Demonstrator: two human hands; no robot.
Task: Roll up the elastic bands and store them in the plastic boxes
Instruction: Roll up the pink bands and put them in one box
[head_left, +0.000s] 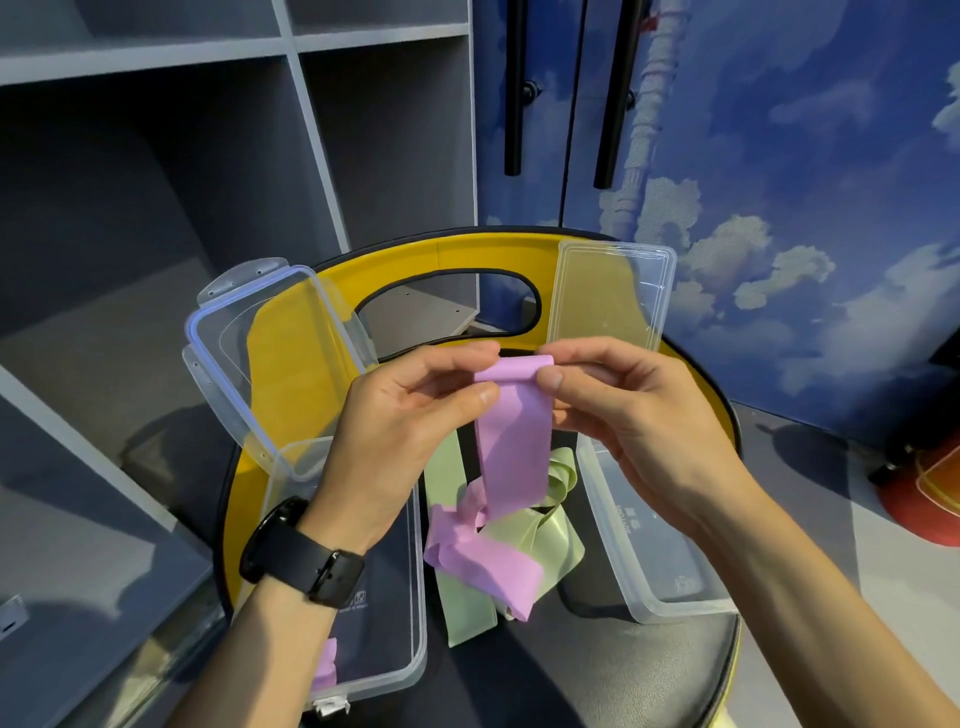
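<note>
Two pinching grips, left hand (410, 415) and right hand (623, 410), on purple band (511, 447).

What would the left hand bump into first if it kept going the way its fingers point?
The left hand points toward the right hand, with only the top of the purple band between them. It would probably meet that band, then the right hand's fingertips, though depth is hard to judge.

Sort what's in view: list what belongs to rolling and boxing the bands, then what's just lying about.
Belongs to the job:
purple band, pinched at its top by left hand and right hand
green band
left plastic box
right plastic box
left lid
right lid

Lying about:
yellow chair back
red object
grey shelves
</note>
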